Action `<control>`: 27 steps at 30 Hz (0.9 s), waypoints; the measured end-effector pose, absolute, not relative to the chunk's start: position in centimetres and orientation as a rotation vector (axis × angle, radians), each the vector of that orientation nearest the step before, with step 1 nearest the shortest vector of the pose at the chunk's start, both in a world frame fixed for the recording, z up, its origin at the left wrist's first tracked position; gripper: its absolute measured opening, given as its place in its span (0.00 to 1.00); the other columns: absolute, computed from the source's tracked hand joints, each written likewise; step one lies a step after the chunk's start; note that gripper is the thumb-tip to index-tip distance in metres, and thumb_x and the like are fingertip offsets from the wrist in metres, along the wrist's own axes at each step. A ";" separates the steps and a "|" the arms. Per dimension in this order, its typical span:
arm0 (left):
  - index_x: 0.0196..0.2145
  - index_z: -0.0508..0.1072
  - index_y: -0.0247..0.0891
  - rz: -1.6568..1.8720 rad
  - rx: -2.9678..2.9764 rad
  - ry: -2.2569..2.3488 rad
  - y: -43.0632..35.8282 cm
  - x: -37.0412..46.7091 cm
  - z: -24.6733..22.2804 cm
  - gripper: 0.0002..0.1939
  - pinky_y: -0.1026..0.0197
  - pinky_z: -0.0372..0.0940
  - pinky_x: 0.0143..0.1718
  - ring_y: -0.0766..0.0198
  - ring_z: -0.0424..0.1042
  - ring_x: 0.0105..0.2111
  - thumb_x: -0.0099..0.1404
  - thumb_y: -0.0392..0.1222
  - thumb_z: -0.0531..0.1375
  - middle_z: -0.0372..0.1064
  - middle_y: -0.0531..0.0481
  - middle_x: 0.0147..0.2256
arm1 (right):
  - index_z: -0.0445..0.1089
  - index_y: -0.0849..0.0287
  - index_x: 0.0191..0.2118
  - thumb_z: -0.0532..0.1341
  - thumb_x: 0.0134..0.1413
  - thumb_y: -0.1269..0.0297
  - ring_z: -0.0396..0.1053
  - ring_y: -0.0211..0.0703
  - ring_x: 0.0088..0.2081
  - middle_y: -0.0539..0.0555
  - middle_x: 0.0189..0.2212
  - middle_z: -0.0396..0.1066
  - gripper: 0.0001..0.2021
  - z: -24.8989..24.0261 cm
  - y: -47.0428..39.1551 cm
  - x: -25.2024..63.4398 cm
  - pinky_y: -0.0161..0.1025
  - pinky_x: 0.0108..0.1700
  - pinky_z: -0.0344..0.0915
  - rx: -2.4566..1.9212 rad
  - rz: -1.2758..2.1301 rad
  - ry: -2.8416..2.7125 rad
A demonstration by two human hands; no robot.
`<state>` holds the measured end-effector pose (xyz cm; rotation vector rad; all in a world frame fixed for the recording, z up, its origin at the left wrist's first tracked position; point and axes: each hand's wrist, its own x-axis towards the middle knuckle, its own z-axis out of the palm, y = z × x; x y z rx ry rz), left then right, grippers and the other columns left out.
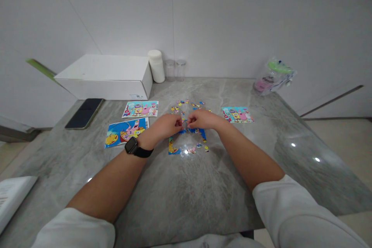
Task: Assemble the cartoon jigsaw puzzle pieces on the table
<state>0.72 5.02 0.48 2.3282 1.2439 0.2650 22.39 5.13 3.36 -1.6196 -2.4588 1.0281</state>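
Note:
Both hands meet at the top edge of a partly joined jigsaw puzzle [171, 151], whose blue and yellow pieces form a border. My left hand [170, 124], with a black watch [131, 145] on its wrist, is closed in a pinch. Facing it, my right hand [203, 119] also pinches, its fingertips just short of the left ones. Whatever lies between the fingers is too small to make out. Loose puzzle pieces [174, 109] are scattered in an arc beyond the hands. A few others [206, 148] lie at the border's lower right.
Picture cards lie left [140, 109] and right [237, 114], with a larger blue picture sheet [116, 133] by my left wrist. Farther out are a phone [85, 113], a white box [104, 73], a white bottle [157, 66], clear jars [180, 70] and a bagged green-lidded container [271, 77].

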 end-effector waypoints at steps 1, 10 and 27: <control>0.34 0.80 0.42 0.252 2.333 1.241 5.0 0.8 0.5 0.06 0.59 0.57 0.31 0.58 0.71 0.28 0.62 0.46 0.66 0.77 0.49 0.30 | 0.84 0.56 0.37 0.69 0.55 0.66 0.74 0.39 0.32 0.49 0.30 0.81 0.05 3.3 5.0 22.1 0.33 0.33 0.59 -1.640 1.001 -2.484; 0.31 0.79 0.42 0.197 2.326 1.210 4.7 1.0 0.2 0.04 0.58 0.54 0.29 0.60 0.69 0.27 0.61 0.43 0.65 0.77 0.49 0.29 | 0.85 0.56 0.37 0.68 0.59 0.62 0.74 0.40 0.32 0.52 0.31 0.82 0.07 2.8 4.6 21.2 0.35 0.32 0.57 -1.737 0.748 -2.604; 0.31 0.79 0.42 0.213 2.322 1.198 4.7 1.1 -0.1 0.04 0.58 0.56 0.31 0.60 0.69 0.27 0.62 0.42 0.65 0.76 0.48 0.28 | 0.85 0.54 0.38 0.66 0.60 0.62 0.77 0.47 0.39 0.55 0.37 0.84 0.08 2.0 4.4 20.6 0.37 0.36 0.62 -1.794 0.591 -2.637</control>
